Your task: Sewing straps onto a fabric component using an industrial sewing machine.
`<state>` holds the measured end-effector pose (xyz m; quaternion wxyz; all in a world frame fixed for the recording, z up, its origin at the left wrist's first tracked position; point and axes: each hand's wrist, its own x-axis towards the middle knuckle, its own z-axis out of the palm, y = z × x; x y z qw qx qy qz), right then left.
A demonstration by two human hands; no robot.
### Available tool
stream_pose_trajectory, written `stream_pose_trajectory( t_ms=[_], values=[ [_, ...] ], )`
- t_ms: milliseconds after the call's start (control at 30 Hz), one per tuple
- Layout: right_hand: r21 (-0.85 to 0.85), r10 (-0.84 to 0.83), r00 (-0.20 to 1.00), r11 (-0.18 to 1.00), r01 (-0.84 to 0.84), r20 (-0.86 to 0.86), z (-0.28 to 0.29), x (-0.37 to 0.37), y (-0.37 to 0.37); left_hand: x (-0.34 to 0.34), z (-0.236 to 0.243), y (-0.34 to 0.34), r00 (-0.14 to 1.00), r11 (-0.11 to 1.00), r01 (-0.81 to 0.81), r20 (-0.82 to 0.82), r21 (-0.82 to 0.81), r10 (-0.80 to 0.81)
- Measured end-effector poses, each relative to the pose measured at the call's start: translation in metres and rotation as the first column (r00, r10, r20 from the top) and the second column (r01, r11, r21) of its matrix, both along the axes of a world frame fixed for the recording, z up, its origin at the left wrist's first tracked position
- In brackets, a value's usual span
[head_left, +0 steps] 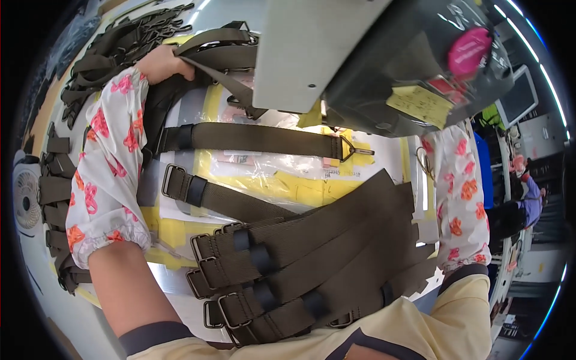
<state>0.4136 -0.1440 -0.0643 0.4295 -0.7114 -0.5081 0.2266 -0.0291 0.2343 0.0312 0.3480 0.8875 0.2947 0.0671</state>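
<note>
My left hand [162, 65] is closed around a dark olive webbing strap [219, 77] at the far left of the work surface. From there the strap runs toward the underside of a grey machine head [312, 54], where a metal buckle shows. That machine hides my right hand; only the flowered sleeve [459, 192] of that arm shows. Below my left hand, another webbing strap [258, 139] lies across, with a dark loop and a triangular metal ring at its right end. Nearer me, several straps with rectangular buckles [324, 258] are piled in a fan.
More webbing straps [99, 60] are heaped at the far left, and others hang along the left edge [57, 198]. A small white fan [27, 198] stands beyond them. Yellow tape and clear plastic [288, 186] cover the surface. At far right, a person [531, 201] in purple is in the background.
</note>
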Motion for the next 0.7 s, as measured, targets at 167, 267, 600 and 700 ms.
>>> stream_pose_trajectory(
  t_ms=[167,267,600,700],
  values=[
    [-0.134,0.107,0.994,0.985,-0.110,-0.031,-0.017,-0.055,0.029,-0.024,-0.001,0.015,0.999,0.997,0.046,0.019,0.060,-0.047],
    [-0.227,0.067,0.998,0.971,-0.069,-0.020,-0.006,-0.071,-0.001,-0.010,0.022,-0.006,0.988,0.990,-0.088,-0.119,0.109,0.101],
    [-0.312,0.040,0.998,0.948,-0.054,-0.051,0.021,-0.118,-0.023,-0.020,-0.008,0.036,0.994,0.985,0.021,-0.108,0.171,-0.002],
    [-0.279,0.040,0.997,0.959,-0.055,-0.060,0.032,-0.112,-0.040,-0.056,0.013,-0.006,0.991,0.989,0.032,-0.136,0.142,-0.013]
  ],
)
